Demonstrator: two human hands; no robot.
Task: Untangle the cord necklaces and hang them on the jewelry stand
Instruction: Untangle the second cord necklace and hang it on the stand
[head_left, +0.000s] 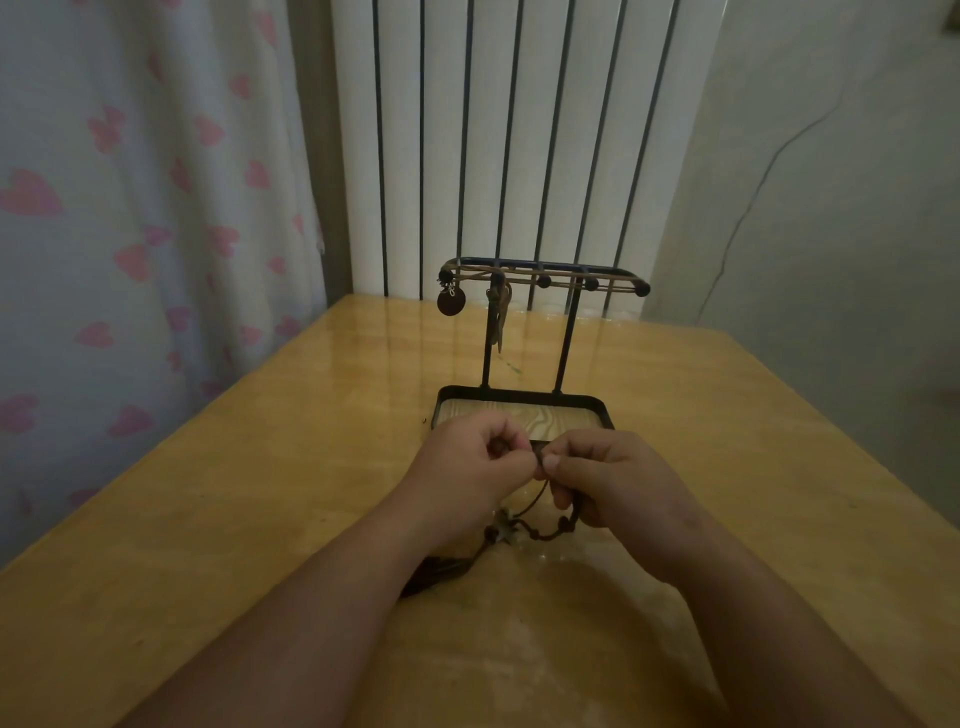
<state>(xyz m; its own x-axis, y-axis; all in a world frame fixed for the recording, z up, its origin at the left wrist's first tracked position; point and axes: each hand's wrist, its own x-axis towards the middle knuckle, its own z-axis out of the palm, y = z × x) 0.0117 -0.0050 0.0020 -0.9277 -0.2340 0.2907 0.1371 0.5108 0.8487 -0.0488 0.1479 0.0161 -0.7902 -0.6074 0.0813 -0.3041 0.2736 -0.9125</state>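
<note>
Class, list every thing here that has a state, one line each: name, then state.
jewelry stand: upright on the table.
tan cord necklace: draped along the stand's top pegs.
round pendant: hanging at the stand's left end.
dark cord necklace: off the stand, pinched by left hand and right hand.

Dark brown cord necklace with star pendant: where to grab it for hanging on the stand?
Pinch the dark brown cord necklace on bare cord at the loop's top, from above, where the left hand and right hand pinch it now. Its star pendant and knotted beads hang below, so they should swing clear.
</note>
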